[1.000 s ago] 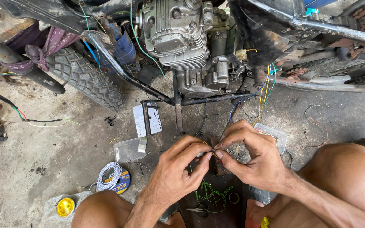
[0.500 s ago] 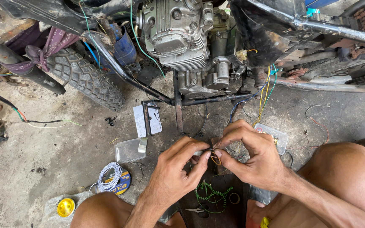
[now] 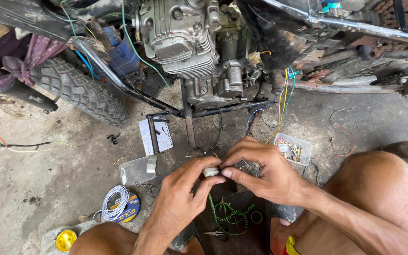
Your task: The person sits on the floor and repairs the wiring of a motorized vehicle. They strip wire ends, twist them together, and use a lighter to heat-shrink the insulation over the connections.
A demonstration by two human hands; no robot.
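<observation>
My left hand [image 3: 185, 193] and my right hand [image 3: 265, 172] meet fingertip to fingertip over the concrete floor. Between them they pinch a small white connector [image 3: 210, 172] with thin wires leading off it. A green coiled wire [image 3: 230, 213] hangs below the hands. Just beyond my fingers stands a motorcycle, its engine [image 3: 185, 38] and black frame tube [image 3: 128, 92] overhead. Coloured wires [image 3: 284, 94] dangle from the bike toward my right hand.
A knobby tyre [image 3: 79, 92] lies at left. On the floor are a clear box of small parts [image 3: 293, 148], an empty clear box [image 3: 137, 170], a white card [image 3: 156, 136], a spool of white wire [image 3: 118, 208], a yellow round lid [image 3: 65, 240] and small scissors [image 3: 216, 233]. My bare knee [image 3: 378, 184] is at right.
My hands stay together at the same spot; the fingers have shifted slightly and the white connector shows more plainly between the fingertips.
</observation>
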